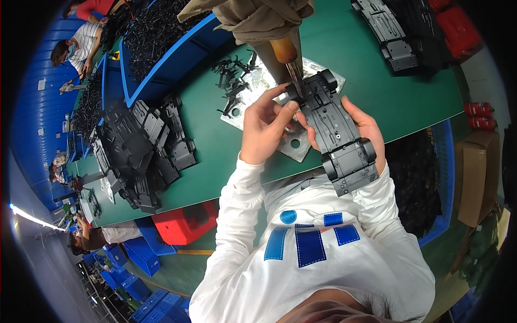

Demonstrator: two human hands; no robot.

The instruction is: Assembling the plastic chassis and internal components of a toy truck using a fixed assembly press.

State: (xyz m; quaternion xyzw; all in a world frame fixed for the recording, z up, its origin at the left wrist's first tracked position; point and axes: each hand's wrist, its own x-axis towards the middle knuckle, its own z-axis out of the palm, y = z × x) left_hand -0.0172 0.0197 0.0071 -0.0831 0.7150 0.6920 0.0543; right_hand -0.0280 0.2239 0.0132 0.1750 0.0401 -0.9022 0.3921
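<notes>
A black plastic toy car chassis [331, 126] is tilted over a metal plate [230, 116] in front of me. Along its right edge my right hand [369, 129] grips it. My left hand [264, 126] is closed at the upper left wheel arch, thumb and index finger on either side of it; anything small between them is hidden. Directly above that corner, the metal shaft of a cloth-wrapped tool with an orange section [284, 49] points down and meets or nearly meets the chassis. Fingertips also show at the chassis's left edge.
Small black parts [231, 81] lie on the plate's left side. Black chassis pieces pile up [134, 145] on the green table [398, 116]; more [385, 32] lie at far right. Blue bins [177, 51] hold black parts. A red stool [186, 223] stands below the table. Other people work at left.
</notes>
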